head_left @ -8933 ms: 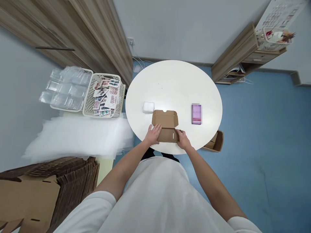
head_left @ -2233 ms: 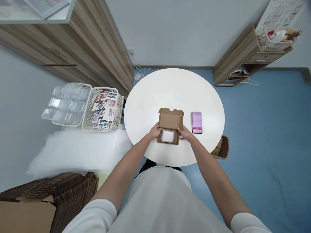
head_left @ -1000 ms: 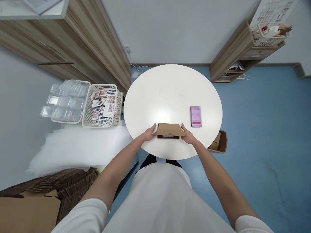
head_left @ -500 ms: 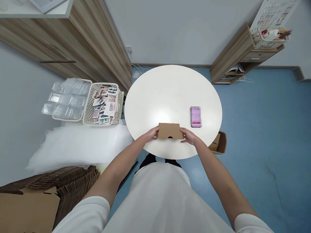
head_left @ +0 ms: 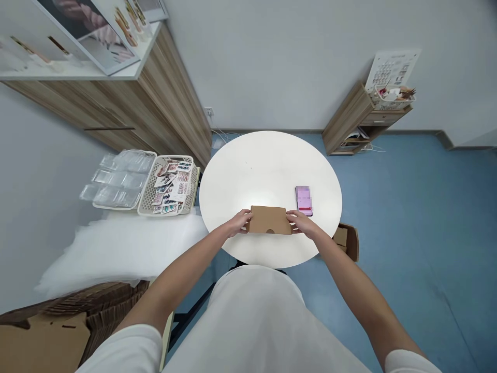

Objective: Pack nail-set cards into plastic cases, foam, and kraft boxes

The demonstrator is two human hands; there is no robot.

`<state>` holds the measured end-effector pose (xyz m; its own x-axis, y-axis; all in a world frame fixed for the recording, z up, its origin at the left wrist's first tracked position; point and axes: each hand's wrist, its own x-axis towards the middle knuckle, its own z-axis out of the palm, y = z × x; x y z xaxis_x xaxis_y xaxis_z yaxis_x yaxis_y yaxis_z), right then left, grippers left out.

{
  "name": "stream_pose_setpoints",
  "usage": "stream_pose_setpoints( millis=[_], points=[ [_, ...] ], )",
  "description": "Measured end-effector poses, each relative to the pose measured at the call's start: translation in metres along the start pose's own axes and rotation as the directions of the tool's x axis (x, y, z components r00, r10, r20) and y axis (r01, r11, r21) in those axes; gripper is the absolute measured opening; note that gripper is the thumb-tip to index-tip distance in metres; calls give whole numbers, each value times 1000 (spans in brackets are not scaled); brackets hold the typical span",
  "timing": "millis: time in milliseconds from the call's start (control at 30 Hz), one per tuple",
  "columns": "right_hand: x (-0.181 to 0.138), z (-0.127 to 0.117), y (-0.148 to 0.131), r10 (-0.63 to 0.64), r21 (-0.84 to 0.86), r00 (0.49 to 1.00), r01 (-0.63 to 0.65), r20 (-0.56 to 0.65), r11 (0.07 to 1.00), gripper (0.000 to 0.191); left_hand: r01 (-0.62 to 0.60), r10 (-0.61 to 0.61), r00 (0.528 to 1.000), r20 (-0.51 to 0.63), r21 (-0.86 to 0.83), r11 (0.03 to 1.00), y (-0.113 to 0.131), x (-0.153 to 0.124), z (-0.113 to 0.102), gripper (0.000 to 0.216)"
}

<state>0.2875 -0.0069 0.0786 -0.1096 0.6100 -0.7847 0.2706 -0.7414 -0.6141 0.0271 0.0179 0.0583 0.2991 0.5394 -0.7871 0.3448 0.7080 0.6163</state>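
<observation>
A small brown cardboard box is at the near part of the round white table, its lid folded over and a half-round notch at its front edge. My left hand grips the box's left end, fingers closed against it. At the right end, my right hand holds the box in the same way. What the box contains is hidden. Beyond my right hand lies a phone with a pinkish, blurred screen.
Left of the table are a white basket of patterned cards, a basket of clear plastic cases, white foam sheets and stacked flat cardboard. An open carton stands below the table's right edge. A wooden cabinet rises behind.
The camera view has tilted up, so the surroundings sit lower. Both hands stay on the box; its lid now appears tilted more toward me, with the notch changed from dark to brown.
</observation>
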Motion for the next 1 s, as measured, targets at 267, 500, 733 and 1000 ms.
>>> stream_pose_setpoints(
  millis=[267, 500, 733, 1000],
  points=[
    [-45, -13, -9, -325, -82, 940, 333, 102, 939, 44, -144, 140, 989, -53, -72, 987, 10, -33, 1, 49],
    [-58, -12, 9, -594, -258, 791, 610, 144, 749, 66, -271, 278, 961, 17, -168, 948, 9, -56, -6, 47],
    [-60, -10, 9, -663, -284, 746, 649, 57, 706, 49, -588, 578, 809, 105, 178, 789, 6, -78, -6, 65],
    [-62, 6, 16, -682, -184, 731, 676, 40, 714, 41, -700, 698, 714, -49, -91, 709, -6, -68, 12, 78]
  ],
)
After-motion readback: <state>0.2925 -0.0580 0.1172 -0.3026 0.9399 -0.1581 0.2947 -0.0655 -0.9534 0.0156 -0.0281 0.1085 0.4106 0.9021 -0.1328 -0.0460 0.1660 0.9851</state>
